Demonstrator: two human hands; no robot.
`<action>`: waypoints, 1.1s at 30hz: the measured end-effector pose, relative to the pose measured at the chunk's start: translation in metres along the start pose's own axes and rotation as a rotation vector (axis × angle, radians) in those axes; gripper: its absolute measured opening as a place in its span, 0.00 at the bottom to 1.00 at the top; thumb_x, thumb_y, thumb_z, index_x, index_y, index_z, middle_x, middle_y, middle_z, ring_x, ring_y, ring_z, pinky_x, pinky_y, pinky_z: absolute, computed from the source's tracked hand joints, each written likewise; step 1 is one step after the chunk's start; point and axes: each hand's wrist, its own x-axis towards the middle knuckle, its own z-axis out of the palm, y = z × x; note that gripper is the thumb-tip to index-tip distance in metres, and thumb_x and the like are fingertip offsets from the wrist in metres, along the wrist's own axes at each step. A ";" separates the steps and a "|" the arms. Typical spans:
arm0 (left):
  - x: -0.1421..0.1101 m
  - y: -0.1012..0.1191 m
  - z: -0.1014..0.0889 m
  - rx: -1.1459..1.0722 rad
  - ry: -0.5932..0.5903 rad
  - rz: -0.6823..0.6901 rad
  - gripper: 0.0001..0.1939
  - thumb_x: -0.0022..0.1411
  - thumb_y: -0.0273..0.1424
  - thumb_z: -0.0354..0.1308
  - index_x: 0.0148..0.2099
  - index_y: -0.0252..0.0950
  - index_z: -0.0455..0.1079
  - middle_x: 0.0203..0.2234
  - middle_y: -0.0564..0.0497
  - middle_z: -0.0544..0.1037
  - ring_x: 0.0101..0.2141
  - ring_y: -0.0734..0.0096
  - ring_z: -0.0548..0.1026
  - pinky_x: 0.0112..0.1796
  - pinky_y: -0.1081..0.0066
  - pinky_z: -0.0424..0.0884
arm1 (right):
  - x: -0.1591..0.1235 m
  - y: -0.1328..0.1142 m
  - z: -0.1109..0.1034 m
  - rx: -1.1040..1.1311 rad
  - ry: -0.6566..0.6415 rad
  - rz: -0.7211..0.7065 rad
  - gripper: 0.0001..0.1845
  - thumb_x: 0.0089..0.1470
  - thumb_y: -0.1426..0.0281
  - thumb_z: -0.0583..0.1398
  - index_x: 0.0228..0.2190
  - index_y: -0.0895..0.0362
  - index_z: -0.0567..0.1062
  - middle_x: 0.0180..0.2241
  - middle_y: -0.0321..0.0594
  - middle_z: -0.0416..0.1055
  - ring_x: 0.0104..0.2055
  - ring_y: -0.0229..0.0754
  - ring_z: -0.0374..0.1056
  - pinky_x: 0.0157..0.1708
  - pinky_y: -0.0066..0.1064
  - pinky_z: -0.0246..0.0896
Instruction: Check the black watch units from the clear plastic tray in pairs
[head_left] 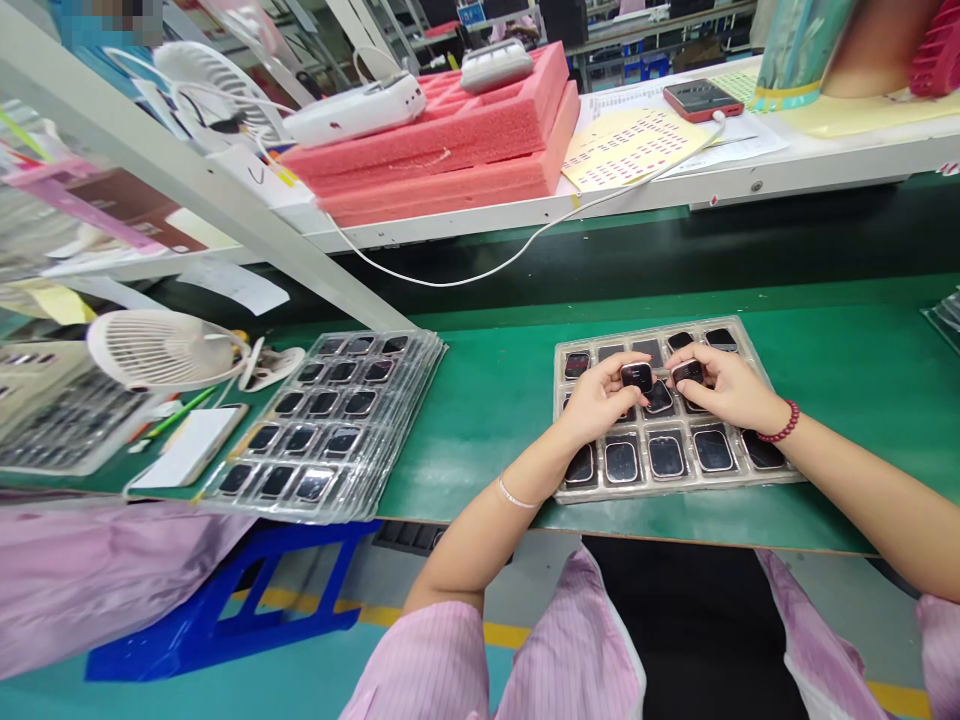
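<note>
Green workbench mat [472, 440] under plastic trays [667, 490]

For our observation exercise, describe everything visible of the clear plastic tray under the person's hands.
The clear moulded plastic tray lies flat on a green bench mat. Its rectangular grid of pockets holds dark, glossy rounded-square pieces. The left hand pinches one piece and the right hand another above its middle.

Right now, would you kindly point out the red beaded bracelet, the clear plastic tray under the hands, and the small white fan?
Red beaded bracelet [778, 423]: head view, on the beads.
Clear plastic tray [675, 490]: head view, front rim.
Small white fan [161, 350]: head view, grille.
</note>
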 end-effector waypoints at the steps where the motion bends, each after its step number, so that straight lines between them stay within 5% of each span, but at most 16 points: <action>1: 0.000 0.000 0.000 0.002 0.003 -0.005 0.25 0.50 0.23 0.57 0.52 0.32 0.67 0.39 0.46 0.79 0.30 0.74 0.78 0.31 0.75 0.70 | 0.000 0.000 0.000 -0.002 0.000 0.000 0.13 0.52 0.72 0.59 0.42 0.55 0.73 0.36 0.42 0.76 0.32 0.45 0.73 0.29 0.34 0.68; 6: 0.000 0.000 0.000 -0.001 0.007 0.005 0.24 0.51 0.25 0.60 0.52 0.33 0.68 0.40 0.45 0.79 0.29 0.74 0.78 0.31 0.76 0.70 | 0.000 -0.002 0.000 0.045 -0.028 0.001 0.18 0.50 0.74 0.60 0.45 0.54 0.73 0.41 0.42 0.75 0.34 0.43 0.72 0.28 0.32 0.69; 12: -0.001 0.001 -0.001 0.028 0.032 0.013 0.18 0.56 0.34 0.62 0.48 0.32 0.71 0.37 0.44 0.80 0.24 0.77 0.75 0.27 0.76 0.69 | 0.000 -0.005 0.001 0.156 -0.029 0.085 0.11 0.55 0.71 0.57 0.40 0.56 0.75 0.38 0.42 0.75 0.29 0.40 0.72 0.28 0.33 0.71; 33: 0.000 -0.002 -0.001 0.013 0.004 0.001 0.21 0.55 0.28 0.59 0.52 0.33 0.69 0.40 0.43 0.79 0.29 0.74 0.77 0.24 0.79 0.66 | 0.000 -0.002 0.000 -0.037 -0.028 -0.051 0.13 0.51 0.72 0.60 0.41 0.55 0.74 0.36 0.41 0.76 0.32 0.42 0.72 0.29 0.31 0.66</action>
